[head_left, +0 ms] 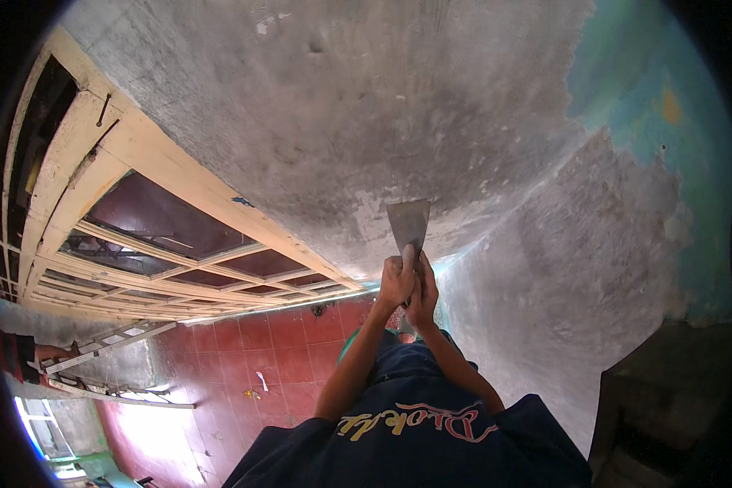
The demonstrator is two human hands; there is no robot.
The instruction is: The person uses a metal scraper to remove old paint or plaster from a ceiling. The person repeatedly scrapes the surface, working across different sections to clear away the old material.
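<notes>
My left hand and my right hand are closed together on the handle of a wide-bladed scraper. Its flat metal blade points away from me, its broad edge at the grey wall; whether it touches cannot be told. A finger lies along the base of the blade. Pale patches show on the wall around the blade. Both hands hide most of the handle.
A cream wooden window frame with glass panes runs along the left. Beyond it, another person's legs are on a ladder. Red floor tiles lie below. Blue-green paint covers part of the right wall, with a dark piece of furniture below.
</notes>
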